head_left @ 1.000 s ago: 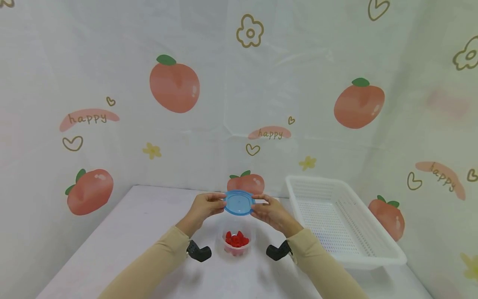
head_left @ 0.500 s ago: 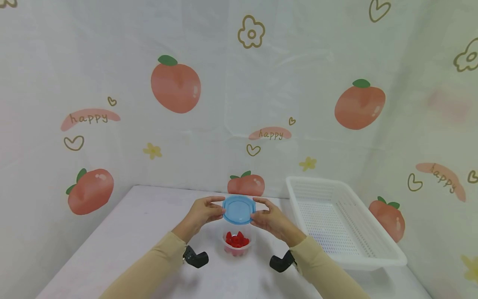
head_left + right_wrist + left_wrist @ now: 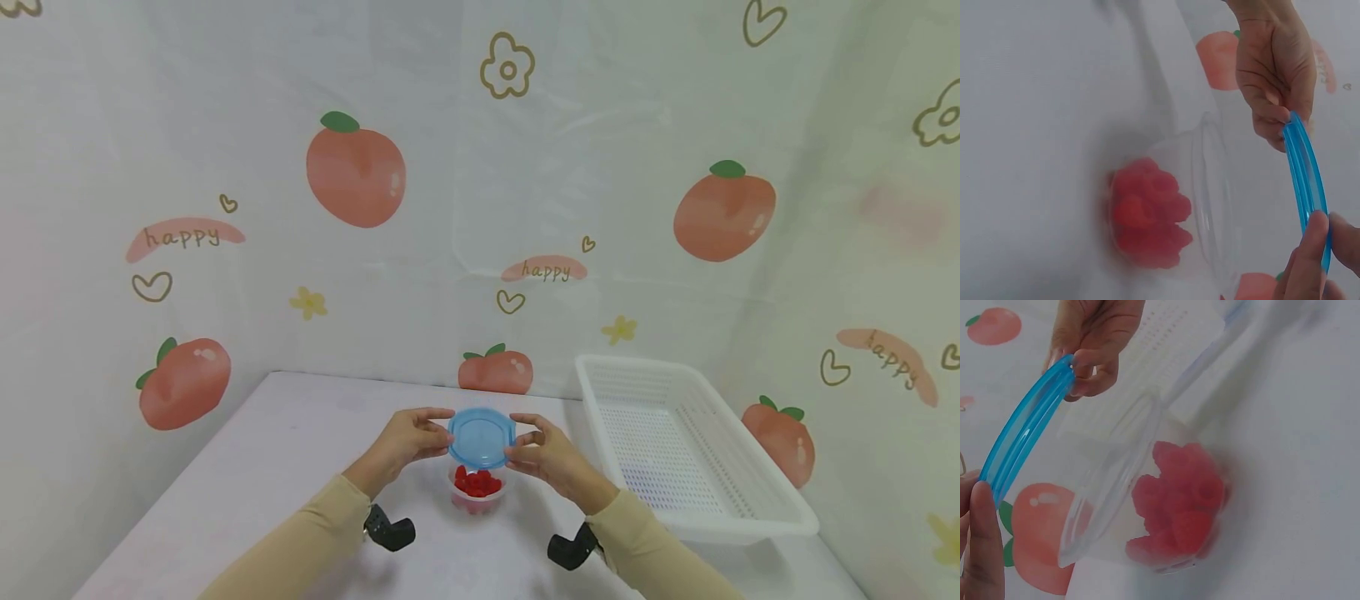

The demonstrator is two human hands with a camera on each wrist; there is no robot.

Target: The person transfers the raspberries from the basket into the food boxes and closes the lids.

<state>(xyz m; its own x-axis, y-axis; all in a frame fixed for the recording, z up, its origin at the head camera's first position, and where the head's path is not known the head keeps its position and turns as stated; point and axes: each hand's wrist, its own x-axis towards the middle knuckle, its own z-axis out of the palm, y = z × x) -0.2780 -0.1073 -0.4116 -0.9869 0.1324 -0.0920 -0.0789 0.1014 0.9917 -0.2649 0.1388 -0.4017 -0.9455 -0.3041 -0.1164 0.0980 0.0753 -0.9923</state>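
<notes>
Beige-sleeved left arm reaches forward; left hand (image 3: 405, 440) pinches the left edge of the blue lid (image 3: 482, 437) with curled fingers. Lid held level just above the clear tub (image 3: 476, 492) of red pieces, apart from its rim. Right hand (image 3: 547, 454) pinches the lid's right edge. White basket (image 3: 757, 508) stands at far right.

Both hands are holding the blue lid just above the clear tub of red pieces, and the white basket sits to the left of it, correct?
Not quite: the white basket sits right of the clear tub, as the head view shows. Otherwise correct: left hand and right hand hold the blue lid just above it.
</notes>
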